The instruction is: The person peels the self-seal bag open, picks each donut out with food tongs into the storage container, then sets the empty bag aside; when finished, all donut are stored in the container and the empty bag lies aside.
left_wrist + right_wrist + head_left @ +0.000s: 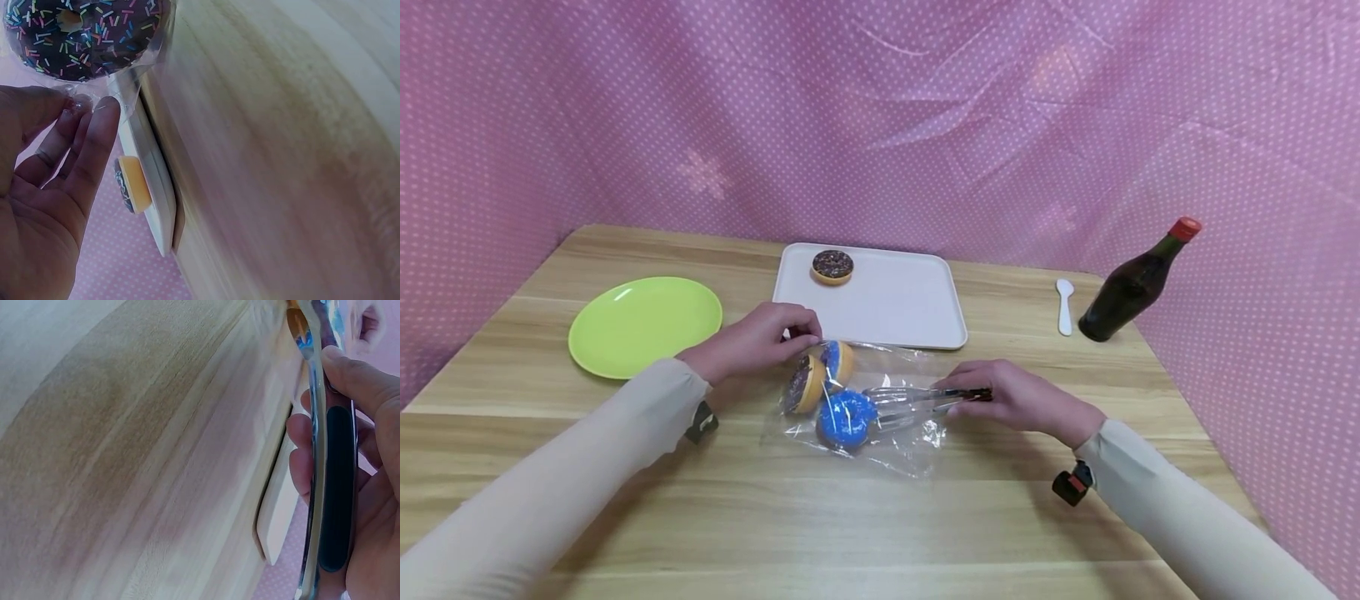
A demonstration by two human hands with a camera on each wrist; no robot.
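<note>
A clear plastic bag lies on the table with doughnuts in it: a chocolate one with coloured sprinkles and two blue-iced ones, the nearer blue doughnut lying at the front. My left hand pinches the bag's far left edge between thumb and fingertips, just beside the chocolate doughnut in the left wrist view. Metal tongs with dark handle pads are gripped in my right hand. Their tips reach into the bag against the nearer blue doughnut; whether they clasp it I cannot tell.
Behind the bag sits a white tray with another chocolate doughnut. A lime-green plate is at the left. On the right are a white spoon and a dark red-capped bottle. Pink dotted cloth hangs behind.
</note>
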